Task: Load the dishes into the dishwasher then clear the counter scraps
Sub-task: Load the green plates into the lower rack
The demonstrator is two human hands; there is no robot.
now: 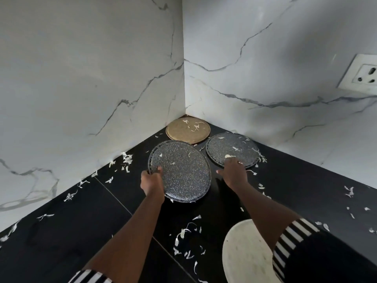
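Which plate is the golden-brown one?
The gold plate, the one farthest back. The left grey plate and right grey plate before it are speckled, and the white plate sits nearest.

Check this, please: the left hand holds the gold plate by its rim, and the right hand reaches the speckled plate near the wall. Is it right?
Not quite. In the head view the left hand holds the nearer speckled plate by its rim, not the gold plate, which lies in the corner. The right hand does reach the speckled plate near the wall.
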